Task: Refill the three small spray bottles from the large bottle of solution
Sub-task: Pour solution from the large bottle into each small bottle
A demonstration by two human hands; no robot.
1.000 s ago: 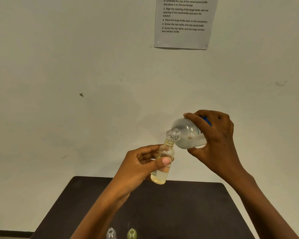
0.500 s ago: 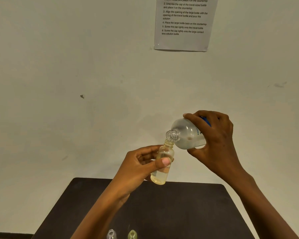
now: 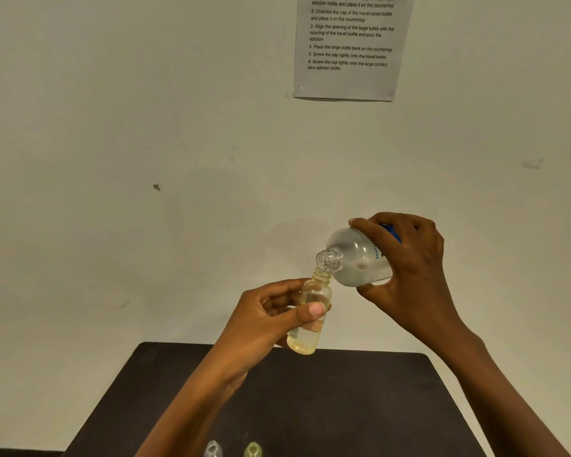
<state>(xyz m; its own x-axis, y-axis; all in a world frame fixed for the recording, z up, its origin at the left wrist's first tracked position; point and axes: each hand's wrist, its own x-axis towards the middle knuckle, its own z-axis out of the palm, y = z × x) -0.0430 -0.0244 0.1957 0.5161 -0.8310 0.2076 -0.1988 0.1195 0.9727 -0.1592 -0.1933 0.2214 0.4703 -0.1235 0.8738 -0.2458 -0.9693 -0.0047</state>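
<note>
Two hands meet above the far edge of the dark table (image 3: 360, 407) in the head view. The left hand (image 3: 264, 321) is wrapped around a small yellow-tinted bottle (image 3: 309, 319), thumb pressed across its front and fingers curled behind; the bottle stands nearly upright, leaning a little to the right at the top, with pale liquid filling roughly its lower part. The right hand (image 3: 406, 268) clasps the large bottle (image 3: 356, 258) from above and behind, fingers over its upper side and thumb under its base end, holding it tipped so its open threaded neck points down and left. That neck sits just over the small bottle's open mouth, touching or nearly touching it. At the bottom edge of the picture, the open tops of a clear small bottle (image 3: 213, 449) and a green-tinted small bottle (image 3: 253, 449) stand side by side on the table. A printed instruction sheet (image 3: 350, 47) hangs on the wall (image 3: 145, 159) above.

Compared with half a second ago, both hands and both bottles keep the same pose and the same contact at the necks; the whole scene only sits slightly lower in the picture, showing more of the sheet. Any rise in the liquid level is too slight to tell.
</note>
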